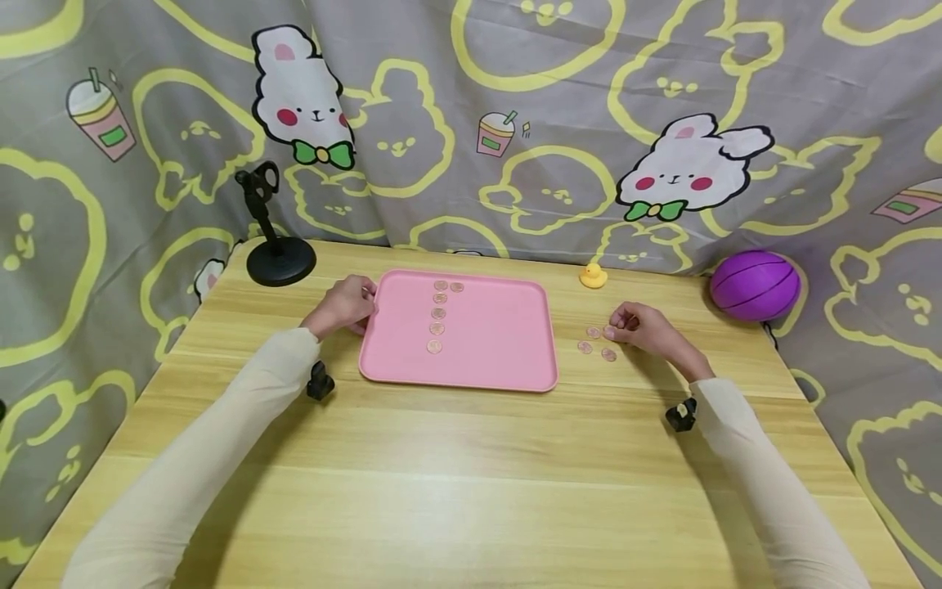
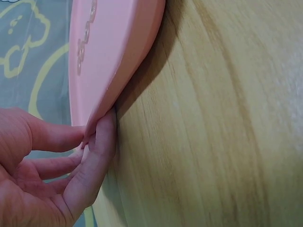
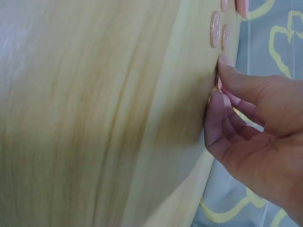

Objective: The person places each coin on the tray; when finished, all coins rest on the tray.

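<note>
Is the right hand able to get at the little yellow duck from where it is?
Probably yes. The right hand rests by the loose coins, and the yellow duck sits just beyond on bare table; nothing stands between them.

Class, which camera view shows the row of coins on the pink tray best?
The head view: the coins lie fully visible on the pink tray. The left wrist view shows them edge-on and blurred. The right wrist view shows none of the tray's coins.
</note>
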The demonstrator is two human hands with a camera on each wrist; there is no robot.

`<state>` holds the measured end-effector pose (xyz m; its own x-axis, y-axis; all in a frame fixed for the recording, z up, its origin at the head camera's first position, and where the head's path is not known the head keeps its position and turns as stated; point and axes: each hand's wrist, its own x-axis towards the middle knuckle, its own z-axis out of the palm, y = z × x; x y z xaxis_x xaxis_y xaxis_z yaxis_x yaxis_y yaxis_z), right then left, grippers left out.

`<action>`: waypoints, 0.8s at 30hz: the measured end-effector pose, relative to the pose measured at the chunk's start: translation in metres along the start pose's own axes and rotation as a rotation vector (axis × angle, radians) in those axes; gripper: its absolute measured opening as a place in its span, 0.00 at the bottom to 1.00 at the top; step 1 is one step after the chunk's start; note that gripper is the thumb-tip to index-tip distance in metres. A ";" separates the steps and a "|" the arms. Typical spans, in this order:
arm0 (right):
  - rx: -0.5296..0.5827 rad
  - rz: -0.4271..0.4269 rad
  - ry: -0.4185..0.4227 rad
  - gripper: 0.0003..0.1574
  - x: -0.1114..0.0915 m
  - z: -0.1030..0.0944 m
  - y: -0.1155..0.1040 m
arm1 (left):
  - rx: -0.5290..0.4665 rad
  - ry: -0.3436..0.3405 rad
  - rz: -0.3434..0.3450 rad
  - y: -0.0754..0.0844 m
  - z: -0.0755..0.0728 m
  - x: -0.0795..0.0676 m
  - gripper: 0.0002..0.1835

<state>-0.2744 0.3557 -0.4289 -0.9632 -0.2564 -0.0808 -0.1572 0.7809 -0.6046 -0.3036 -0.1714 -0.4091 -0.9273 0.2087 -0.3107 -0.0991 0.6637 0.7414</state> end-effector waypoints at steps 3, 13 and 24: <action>-0.016 0.018 0.007 0.11 0.003 0.000 -0.003 | -0.004 0.000 -0.004 -0.001 -0.001 -0.001 0.19; -0.025 -0.015 0.084 0.06 0.015 -0.004 -0.036 | -0.023 0.010 -0.017 -0.002 -0.001 -0.003 0.21; 0.310 0.001 0.026 0.10 0.036 0.022 -0.088 | -0.246 -0.022 -0.012 -0.007 -0.011 -0.004 0.24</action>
<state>-0.2907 0.2653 -0.3963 -0.9692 -0.2380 -0.0640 -0.0858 0.5693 -0.8177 -0.3034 -0.1844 -0.4066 -0.9177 0.2190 -0.3315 -0.1979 0.4716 0.8593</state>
